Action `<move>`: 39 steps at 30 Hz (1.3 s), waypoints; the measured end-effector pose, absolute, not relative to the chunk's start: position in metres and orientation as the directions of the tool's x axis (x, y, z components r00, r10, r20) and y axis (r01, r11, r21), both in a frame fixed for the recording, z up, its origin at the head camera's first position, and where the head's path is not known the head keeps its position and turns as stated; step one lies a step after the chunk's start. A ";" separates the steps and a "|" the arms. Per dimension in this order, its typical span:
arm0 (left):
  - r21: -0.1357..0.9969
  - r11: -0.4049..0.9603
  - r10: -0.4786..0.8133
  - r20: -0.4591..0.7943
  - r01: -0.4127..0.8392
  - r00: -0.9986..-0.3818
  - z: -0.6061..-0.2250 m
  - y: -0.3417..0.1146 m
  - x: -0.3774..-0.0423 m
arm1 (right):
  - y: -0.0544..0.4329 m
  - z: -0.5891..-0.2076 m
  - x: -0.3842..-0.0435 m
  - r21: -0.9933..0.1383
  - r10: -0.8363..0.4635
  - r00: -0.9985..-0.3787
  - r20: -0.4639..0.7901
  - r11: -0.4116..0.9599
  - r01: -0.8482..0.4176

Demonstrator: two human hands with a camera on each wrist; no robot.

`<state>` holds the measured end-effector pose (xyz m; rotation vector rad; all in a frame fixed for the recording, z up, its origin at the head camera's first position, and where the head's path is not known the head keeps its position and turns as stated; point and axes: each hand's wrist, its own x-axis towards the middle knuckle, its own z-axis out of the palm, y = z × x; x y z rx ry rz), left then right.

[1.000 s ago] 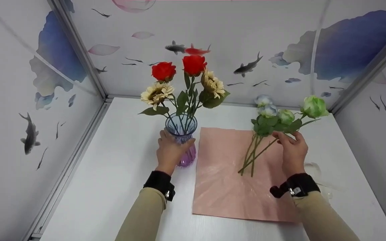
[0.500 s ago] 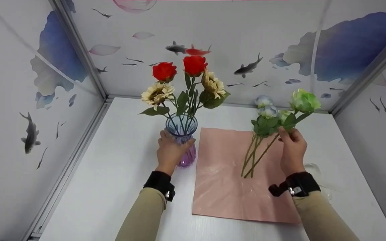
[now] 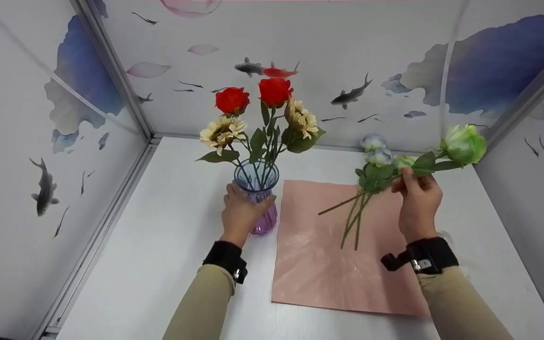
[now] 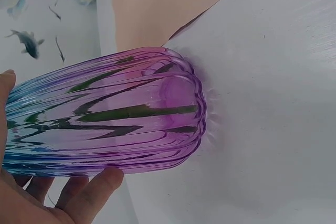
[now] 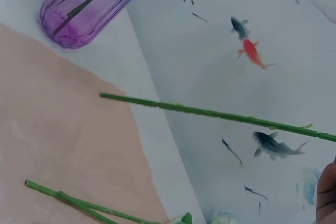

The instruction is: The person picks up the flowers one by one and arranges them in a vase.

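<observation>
My left hand (image 3: 241,212) grips a ribbed glass vase (image 4: 131,114), blue at the top and purple at the base, around its upper body. Two red roses (image 3: 275,92) and two cream sunflowers (image 3: 222,133) stand in it, their stems showing through the glass. On the right, my right hand (image 3: 418,198) pinches the stem of a green rose (image 3: 464,145) just below its leaves. That rose tilts, bloom to the right and bare stem end (image 5: 210,113) pointing left toward the vase. Other flowers with pale blue blooms (image 3: 378,156) and another green bloom (image 3: 403,162) lie behind the hand.
A pink paper sheet (image 3: 319,264) lies on the white table (image 3: 135,264) right of the vase, with the lying stems (image 5: 94,204) across it. Something clear (image 3: 446,238) lies beside the right wrist. Printed panels (image 3: 196,108) wall the table on the back and sides.
My right hand has lifted the green rose off the other flowers and swung it flatter, its bloom going right and its stem end up and left. The left hand stays on the vase.
</observation>
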<state>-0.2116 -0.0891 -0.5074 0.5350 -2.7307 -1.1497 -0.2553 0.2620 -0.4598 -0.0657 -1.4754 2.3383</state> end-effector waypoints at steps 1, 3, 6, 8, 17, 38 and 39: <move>0.711 0.650 -0.369 -0.013 -0.269 -0.929 -0.507 -0.089 -0.211 | 0.261 -0.457 -0.255 -0.872 0.332 -0.928 0.170 -0.387 -0.298; 0.709 0.650 -0.371 -0.017 -0.273 -0.929 -0.507 -0.090 -0.211 | 0.261 -0.452 -0.255 -0.864 0.328 -0.925 0.192 -0.390 -0.318; 0.710 0.645 -0.374 -0.027 -0.281 -0.927 -0.506 -0.091 -0.211 | 0.259 -0.445 -0.254 -0.849 0.323 -0.920 0.221 -0.401 -0.344; 0.710 0.644 -0.376 -0.030 -0.285 -0.926 -0.506 -0.091 -0.211 | 0.259 -0.440 -0.254 -0.839 0.322 -0.920 0.224 -0.416 -0.350; 0.706 0.647 -0.379 -0.031 -0.288 -0.925 -0.506 -0.089 -0.211 | 0.255 -0.422 -0.257 -0.788 0.323 -0.910 0.261 -0.473 -0.394; 0.702 0.657 -0.366 -0.022 -0.275 -0.930 -0.506 -0.088 -0.210 | 0.239 -0.380 -0.258 -0.744 0.254 -0.890 0.378 -0.489 -0.455; 0.704 0.655 -0.366 -0.022 -0.274 -0.930 -0.506 -0.088 -0.210 | 0.238 -0.379 -0.258 -0.746 0.252 -0.887 0.386 -0.481 -0.461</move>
